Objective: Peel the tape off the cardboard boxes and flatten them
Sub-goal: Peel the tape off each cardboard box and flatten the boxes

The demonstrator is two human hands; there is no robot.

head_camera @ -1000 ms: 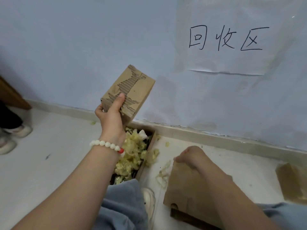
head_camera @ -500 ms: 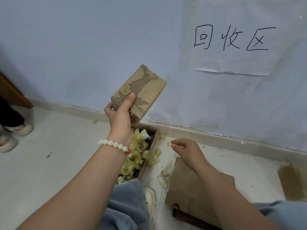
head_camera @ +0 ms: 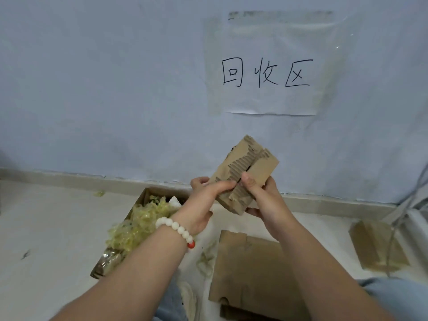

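**Surroundings.** A pale wall [head_camera: 92, 89] fills the far side. A paper sign [head_camera: 271, 100] with three handwritten characters is stuck to it above the work area. A baseboard [head_camera: 69, 177] runs along the foot of the wall, where it meets the white floor [head_camera: 46, 228]. On the floor at the near left stands an open carton [head_camera: 141, 197] filled with crumpled yellowish tape scraps [head_camera: 139, 223]; the left forearm crosses over its right part. A flattened cardboard sheet [head_camera: 250, 269] lies on the floor under the right forearm. A second flat cardboard piece [head_camera: 375, 246] lies well apart at the right, with a thin cable [head_camera: 391, 246] over it. Loose tape strands [head_camera: 206, 260] lie between the carton and the sheet.

**Workpiece.** The small cardboard box [head_camera: 261, 165] is held in the air in front of the baseboard, above the floor. Its long axis runs from near-left and low to far-right and high. The flap seam faces the camera. The outer paper along the seam is torn away, exposing the corrugation.

**Hands.** The left hand [head_camera: 203, 202], with a bead bracelet [head_camera: 178, 230] at the wrist, grips the box's lower left side, its thumb lying across the left flap toward the seam. The right hand [head_camera: 264, 200] grips the lower right side, its thumb tip on the seam. The fingers of both curl behind the box.
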